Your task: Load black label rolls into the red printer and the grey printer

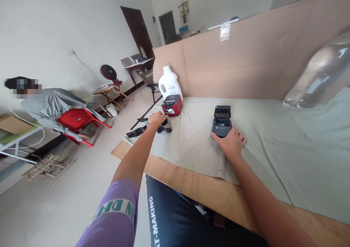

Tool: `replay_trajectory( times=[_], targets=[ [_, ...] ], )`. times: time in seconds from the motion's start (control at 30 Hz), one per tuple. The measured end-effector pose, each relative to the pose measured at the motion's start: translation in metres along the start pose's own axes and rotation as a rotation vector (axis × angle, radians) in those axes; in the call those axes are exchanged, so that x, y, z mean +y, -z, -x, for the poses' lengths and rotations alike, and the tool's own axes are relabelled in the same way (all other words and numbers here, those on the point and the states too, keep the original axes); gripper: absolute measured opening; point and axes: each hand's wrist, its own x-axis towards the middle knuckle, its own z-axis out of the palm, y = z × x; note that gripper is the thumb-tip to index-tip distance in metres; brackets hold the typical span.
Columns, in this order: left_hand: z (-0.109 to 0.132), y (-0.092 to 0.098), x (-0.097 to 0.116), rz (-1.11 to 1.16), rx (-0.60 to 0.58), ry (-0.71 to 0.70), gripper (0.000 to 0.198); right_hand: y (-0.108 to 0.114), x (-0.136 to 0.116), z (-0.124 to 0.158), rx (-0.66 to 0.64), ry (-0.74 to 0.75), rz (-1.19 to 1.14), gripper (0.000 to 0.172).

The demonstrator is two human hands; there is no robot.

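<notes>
My left hand point(156, 118) reaches out to the far left part of the table, its fingers closed over black pieces point(164, 127) lying on the grey cloth point(257, 130); what it pinches is too small to name. My right hand point(231, 141) rests against the near side of a small dark blue label printer point(221, 122) whose lid stands open; the fingers curl onto its body. A red label printer point(172, 105) sits just beyond my left hand, in front of a white plastic jug point(169, 83).
A cardboard wall point(246, 61) backs the table. A clear bottle point(319, 79), blurred, stands at the right. The wooden table edge point(191, 185) runs near my lap. At the left a person in grey bends over a red chair point(73, 119); a fan point(108, 72) stands behind.
</notes>
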Motion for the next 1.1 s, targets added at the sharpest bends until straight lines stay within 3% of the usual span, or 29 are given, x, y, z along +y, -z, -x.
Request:
replay_trajectory(
  times=[0.07,0.13,0.23,0.3,0.37,0.47,0.6,0.67,0.87,1.1],
  targets=[
    [-0.009,0.004,0.009,-0.103,-0.079,-0.01,0.035,0.0,0.0,0.0,-0.002,0.002,-0.007,0.084],
    [-0.008,0.008,0.016,-0.122,-0.084,-0.037,0.028,0.0,0.001,0.001,0.012,0.0,-0.039,0.083],
    [0.012,0.013,0.027,-0.084,0.032,-0.172,0.026,0.003,0.002,0.005,0.12,-0.002,-0.161,0.073],
    [0.037,0.014,0.038,0.075,0.155,-0.326,0.029,0.008,0.0,0.005,0.222,0.083,-0.28,0.057],
    [0.065,0.01,0.055,0.367,0.216,-0.484,0.033,0.018,-0.009,0.0,0.249,0.259,-0.432,0.036],
    [0.105,-0.009,0.09,0.909,0.177,-0.626,0.037,0.036,-0.033,-0.02,0.023,0.439,-0.69,0.026],
    [0.136,-0.043,0.138,1.308,0.088,-0.625,0.043,0.053,-0.057,-0.054,-0.502,0.346,-0.875,0.026],
    [0.142,-0.059,0.153,1.398,0.029,-0.594,0.046,0.056,-0.054,-0.064,-0.629,0.285,-0.919,0.026],
    [0.159,-0.093,0.161,1.551,-0.274,-0.531,0.088,0.053,-0.029,-0.077,-0.647,0.24,-0.97,0.031],
    [0.177,-0.098,0.159,1.535,-0.353,-0.446,0.092,0.048,-0.008,-0.096,-0.572,0.351,-0.834,0.037]
  ],
)
